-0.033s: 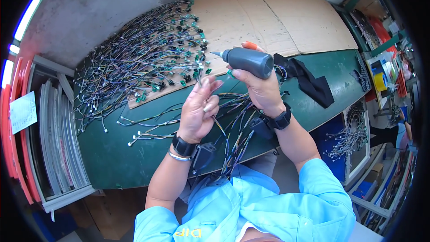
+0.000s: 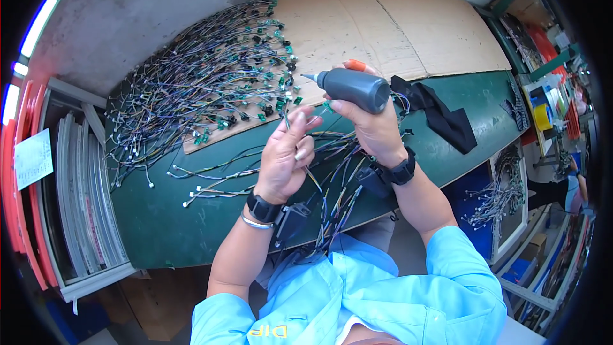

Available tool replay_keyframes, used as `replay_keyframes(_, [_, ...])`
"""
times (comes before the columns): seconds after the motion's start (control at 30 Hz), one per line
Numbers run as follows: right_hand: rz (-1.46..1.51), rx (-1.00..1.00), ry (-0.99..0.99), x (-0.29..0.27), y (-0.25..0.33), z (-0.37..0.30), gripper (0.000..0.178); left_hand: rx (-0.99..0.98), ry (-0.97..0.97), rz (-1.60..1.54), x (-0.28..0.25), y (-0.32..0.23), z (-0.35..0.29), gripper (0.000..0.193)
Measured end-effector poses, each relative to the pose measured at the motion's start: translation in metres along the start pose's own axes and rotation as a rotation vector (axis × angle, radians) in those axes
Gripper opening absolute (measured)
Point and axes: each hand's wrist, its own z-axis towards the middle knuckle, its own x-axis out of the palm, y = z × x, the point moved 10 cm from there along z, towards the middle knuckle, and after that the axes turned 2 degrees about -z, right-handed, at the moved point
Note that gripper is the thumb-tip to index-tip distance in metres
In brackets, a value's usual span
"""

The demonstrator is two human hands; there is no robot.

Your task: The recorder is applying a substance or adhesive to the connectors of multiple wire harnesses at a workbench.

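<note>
Your R hand (image 2: 377,129) is wrapped round the grey bottle (image 2: 354,88), held over the table's mid part by the cardboard's (image 2: 396,32) near edge. Bottle's on its side: long axis runs L–R, angled a bit; nozzle (image 2: 310,76) points L & slightly far, base sits R & slightly nearer you. Can't tell if nozzle dips. Orange cover (image 2: 359,66) shows on one R finger. Small green connector (image 2: 328,106) sits at your R thumb tip, just below the bottle.

Your L hand (image 2: 282,160) is nearer & L of the bottle, fingers curled, pinching a wire harness (image 2: 287,120); exact grip pt partly hidden. Loose wires (image 2: 332,198) lie on the green table (image 2: 166,230) between your forearms, some ends running L. Big harness pile (image 2: 204,76) is far L; black cloth (image 2: 447,115) lies R of your R hand.
</note>
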Motion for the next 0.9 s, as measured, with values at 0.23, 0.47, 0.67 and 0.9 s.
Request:
replay_keyframes(0.23, [-0.003,-0.110,0.092,0.017,0.008,-0.003,0.059,-0.071,0.030,0.016,-0.016,0.008,0.006,0.019])
replay_keyframes(0.47, [0.196,-0.026,0.243,0.033,0.005,-0.005,0.063,-0.174,0.098,0.097,-0.003,0.019,-0.001,0.021])
replay_keyframes(0.67, [0.226,-0.039,0.194,0.026,0.007,-0.002,0.063,0.074,-0.035,0.367,0.002,0.004,-0.002,0.021])
replay_keyframes(0.9, [0.097,-0.074,0.068,0.016,0.000,-0.005,0.061,0.328,-0.087,0.783,0.004,-0.014,-0.004,0.024])
